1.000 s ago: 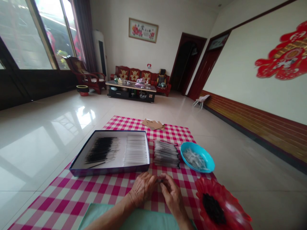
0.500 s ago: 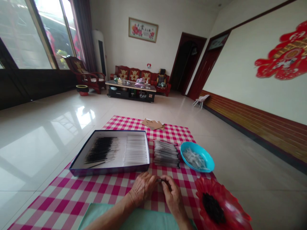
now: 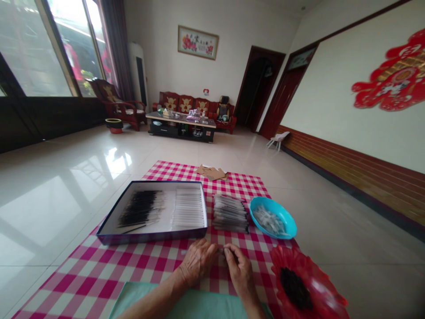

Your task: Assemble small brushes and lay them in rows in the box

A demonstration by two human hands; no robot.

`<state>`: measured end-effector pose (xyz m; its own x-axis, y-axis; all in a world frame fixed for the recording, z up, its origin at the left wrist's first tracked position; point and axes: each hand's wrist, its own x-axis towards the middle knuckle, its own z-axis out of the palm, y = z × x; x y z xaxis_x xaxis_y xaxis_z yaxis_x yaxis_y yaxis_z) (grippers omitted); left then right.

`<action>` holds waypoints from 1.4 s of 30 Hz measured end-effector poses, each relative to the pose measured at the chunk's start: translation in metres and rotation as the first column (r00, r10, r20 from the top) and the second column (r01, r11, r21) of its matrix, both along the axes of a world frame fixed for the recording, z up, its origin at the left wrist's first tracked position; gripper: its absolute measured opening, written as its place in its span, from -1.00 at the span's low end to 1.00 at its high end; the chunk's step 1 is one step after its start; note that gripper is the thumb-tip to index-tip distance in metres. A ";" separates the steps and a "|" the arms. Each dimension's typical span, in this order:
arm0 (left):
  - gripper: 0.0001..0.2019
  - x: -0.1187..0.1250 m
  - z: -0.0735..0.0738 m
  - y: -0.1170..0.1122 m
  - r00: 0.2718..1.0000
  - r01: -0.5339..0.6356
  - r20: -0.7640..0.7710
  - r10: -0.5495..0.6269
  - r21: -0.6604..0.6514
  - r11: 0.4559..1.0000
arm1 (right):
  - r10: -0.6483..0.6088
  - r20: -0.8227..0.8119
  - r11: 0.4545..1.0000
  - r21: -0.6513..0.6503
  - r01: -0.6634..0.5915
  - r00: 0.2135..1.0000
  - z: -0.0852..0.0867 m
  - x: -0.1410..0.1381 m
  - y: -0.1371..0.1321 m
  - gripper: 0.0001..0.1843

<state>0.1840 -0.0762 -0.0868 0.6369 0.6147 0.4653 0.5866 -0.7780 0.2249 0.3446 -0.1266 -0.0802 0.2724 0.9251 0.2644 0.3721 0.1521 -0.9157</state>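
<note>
My left hand (image 3: 199, 259) is closed around a thin pen-like tube (image 3: 221, 250), most of it hidden by the fingers. A pale, blurred end pokes out to the left of that hand. Thumb and fingertips of my right hand (image 3: 238, 266) pinch the tube's other end, which looks dark. Just beyond the hands lies a pile of clear tubes with dark insides (image 3: 230, 213). To the left, a shallow box (image 3: 151, 238) holds thin black sticks (image 3: 141, 208) and a row of clear, whitish tubes (image 3: 187, 208).
A blue bowl (image 3: 289, 217) of small translucent pieces stands right of the pile. Nearer, a red flower-shaped dish (image 3: 323, 288) holds small black bits (image 3: 295, 288). Brown cardboard pieces (image 3: 213, 173) lie at the checked tablecloth's (image 3: 83, 270) far edge; a pale green cloth (image 3: 206, 305) is under my forearms.
My right fingertips have shifted very slightly at the tube's end, and less of its dark part shows between the hands. My left hand stays nearly still.
</note>
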 end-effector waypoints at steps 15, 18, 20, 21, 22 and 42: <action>-0.80 -0.001 0.002 0.001 0.999 0.033 0.039 -0.033 -0.002 0.999 | -0.170 0.401 0.985 0.094 0.144 0.900 0.067 0.047 -0.024 -0.77; -0.79 -0.002 0.002 0.002 0.998 0.047 0.040 -0.047 -0.007 0.999 | -0.250 0.519 0.967 0.082 0.243 0.818 0.069 0.087 -0.039 -0.75; -0.79 -0.002 0.003 0.001 0.998 0.044 0.038 -0.044 -0.005 0.999 | -0.310 0.584 0.941 0.078 0.328 0.751 0.060 0.116 -0.047 -0.75; -0.79 -0.002 0.004 0.001 0.999 0.040 0.036 -0.040 0.000 0.999 | -0.333 0.609 0.928 0.074 0.366 0.720 0.056 0.129 -0.051 -0.76; -0.79 -0.002 0.005 0.001 0.999 0.037 0.033 -0.037 0.006 0.999 | -0.336 0.630 0.920 0.059 0.388 0.700 0.051 0.139 -0.053 -0.77; -0.80 -0.003 0.013 -0.002 0.992 0.126 0.032 -0.124 -0.084 0.988 | -0.030 0.139 0.994 0.104 0.016 0.990 0.015 -0.007 -0.008 -0.82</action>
<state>0.1813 -0.0787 -0.0740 0.6993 0.5696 0.4319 0.4789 -0.8219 0.3085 0.3377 -0.1346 -0.0650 0.2473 0.8851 0.3943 0.4998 0.2321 -0.8345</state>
